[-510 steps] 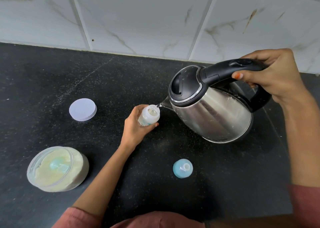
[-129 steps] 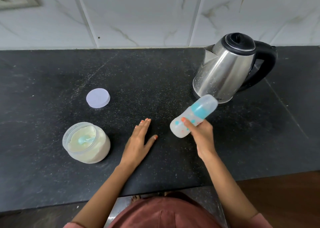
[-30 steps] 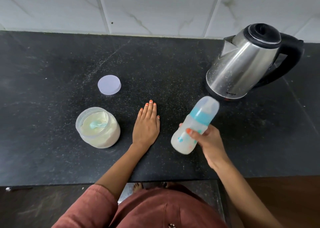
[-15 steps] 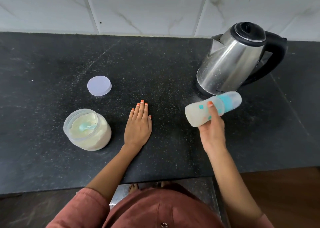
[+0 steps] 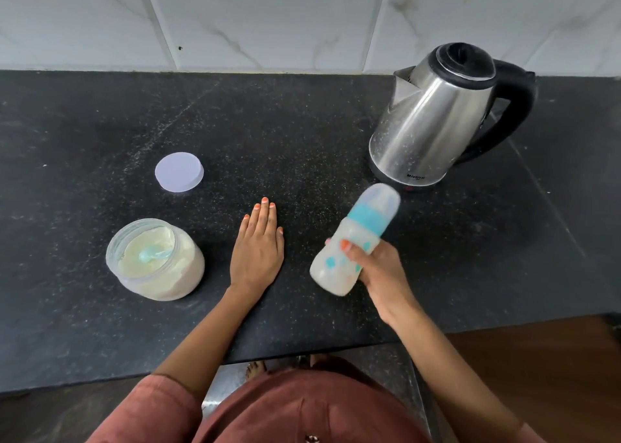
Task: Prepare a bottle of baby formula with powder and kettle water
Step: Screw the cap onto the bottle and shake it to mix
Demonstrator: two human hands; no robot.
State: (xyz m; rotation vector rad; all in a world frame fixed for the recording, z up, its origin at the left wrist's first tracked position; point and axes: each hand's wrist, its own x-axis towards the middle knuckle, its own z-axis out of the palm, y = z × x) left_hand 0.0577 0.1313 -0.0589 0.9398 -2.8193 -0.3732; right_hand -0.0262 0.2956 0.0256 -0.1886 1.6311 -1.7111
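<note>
My right hand (image 5: 379,271) grips the baby bottle (image 5: 349,244) around its lower body, above the counter. The bottle is capped, with a blue collar and clear cover, tilted with its top pointing up and to the right; it holds milky white liquid and looks motion-blurred. My left hand (image 5: 257,247) lies flat on the black counter (image 5: 302,133), fingers together, holding nothing. The steel kettle (image 5: 433,119) stands upright at the back right, lid shut. An open jar of formula powder (image 5: 154,261) with a blue scoop (image 5: 153,254) inside sits at the left.
The jar's pale round lid (image 5: 179,172) lies flat on the counter behind the jar. A white tiled wall (image 5: 302,15) runs along the back. The counter's front edge is just below my forearms, with floor to the right.
The bottle has swung from nearly level, top pointing right near the kettle, back down to a steeper tilt closer to me. My left hand has stayed flat on the counter.
</note>
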